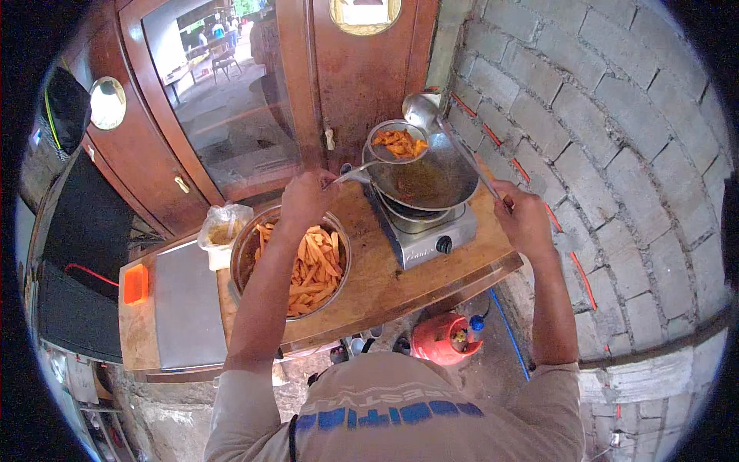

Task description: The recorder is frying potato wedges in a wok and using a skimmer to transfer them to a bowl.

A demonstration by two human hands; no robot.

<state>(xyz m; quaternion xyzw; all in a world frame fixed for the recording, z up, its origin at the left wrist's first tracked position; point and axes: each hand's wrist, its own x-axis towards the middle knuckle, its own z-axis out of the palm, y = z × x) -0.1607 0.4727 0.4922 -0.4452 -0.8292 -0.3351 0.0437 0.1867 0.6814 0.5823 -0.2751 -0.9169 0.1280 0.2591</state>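
Observation:
My left hand point(309, 196) grips the handle of a round metal strainer point(378, 156), which holds browned fried pieces point(399, 143) above the far left part of a dark wok point(465, 173). Cooking oil point(417, 180) lies in the wok's bottom. In my right hand point(522, 216) is the long handle of a metal ladle point(424, 111), its bowl raised beyond the wok's far rim, close to the strainer. The wok sits on a silver single-burner gas stove point(430, 238). Under my left forearm, a large metal bowl point(345, 277) holds orange-coloured cut sticks point(314, 271).
A plastic bag point(222, 222), a grey board point(190, 306) and an orange container point(136, 284) are on the wooden table point(369, 277). A concrete-block wall point(583, 115) stands at right, a glazed wooden door point(297, 75) behind. A red gas cylinder point(433, 341) stands below the table.

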